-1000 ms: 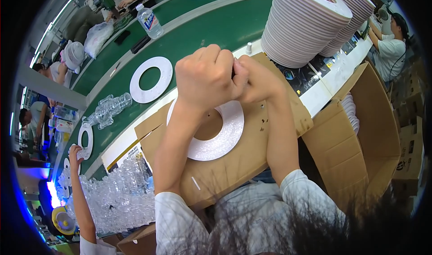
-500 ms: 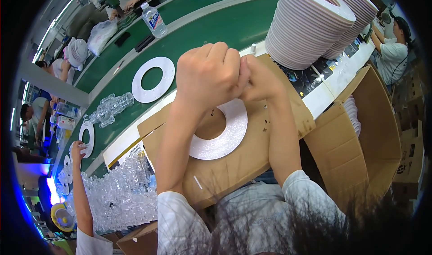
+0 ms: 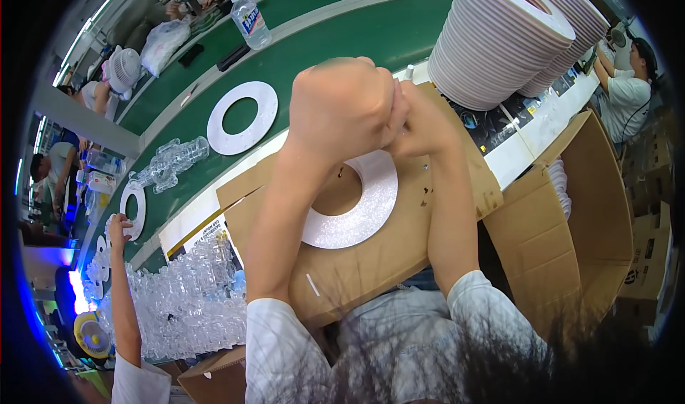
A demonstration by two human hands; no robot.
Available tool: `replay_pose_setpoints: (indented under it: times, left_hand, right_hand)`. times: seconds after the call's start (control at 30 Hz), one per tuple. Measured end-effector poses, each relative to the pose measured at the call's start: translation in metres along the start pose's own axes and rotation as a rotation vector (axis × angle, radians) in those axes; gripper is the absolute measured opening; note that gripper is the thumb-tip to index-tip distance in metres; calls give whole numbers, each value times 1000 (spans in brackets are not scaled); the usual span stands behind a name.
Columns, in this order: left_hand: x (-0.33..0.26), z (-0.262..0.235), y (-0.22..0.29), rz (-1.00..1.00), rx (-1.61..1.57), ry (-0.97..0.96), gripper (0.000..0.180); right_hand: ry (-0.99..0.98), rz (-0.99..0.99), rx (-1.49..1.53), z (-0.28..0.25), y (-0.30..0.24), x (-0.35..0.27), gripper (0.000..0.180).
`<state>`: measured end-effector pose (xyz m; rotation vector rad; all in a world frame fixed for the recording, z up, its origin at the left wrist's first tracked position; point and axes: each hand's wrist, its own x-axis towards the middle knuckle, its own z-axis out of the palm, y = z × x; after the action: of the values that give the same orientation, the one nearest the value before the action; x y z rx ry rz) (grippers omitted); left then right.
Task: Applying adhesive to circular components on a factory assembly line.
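Both hands (image 3: 371,111) clenched together above white foam ring (image 3: 357,208)

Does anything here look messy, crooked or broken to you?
Nothing looks broken or spilled. The tall stack of white rings leans a little, though the fisheye lens may bend it. Clear plastic pieces lie in a loose heap at lower left. Both hands, left hand and right hand, are clenched together above a white ring on cardboard.

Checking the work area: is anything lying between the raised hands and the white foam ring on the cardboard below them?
Nothing visible does. The left hand and right hand are raised together above the foam ring, hiding part of it; its visible surface on the cardboard is bare.
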<state>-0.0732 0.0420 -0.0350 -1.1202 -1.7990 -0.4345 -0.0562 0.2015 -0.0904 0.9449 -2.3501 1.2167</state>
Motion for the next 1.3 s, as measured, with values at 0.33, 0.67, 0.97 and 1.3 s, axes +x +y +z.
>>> replay_pose_setpoints:
  times: [0.33,0.67,0.97,1.3]
  left_hand:
    - [-2,1,-3,2,23,-14,27]
    - [7,-12,4,-26,50,-96,24]
    - [2,-17,18,-158,32,-191,30]
    - [-1,-11,16,-165,24,-196,27]
  right_hand:
    - [50,16,38,6,0,5,22]
    - [58,67,36,1,-2,2,23]
    - [-56,168,496,12,-20,-6,26]
    - [-147,172,578,13,-12,-3,26]
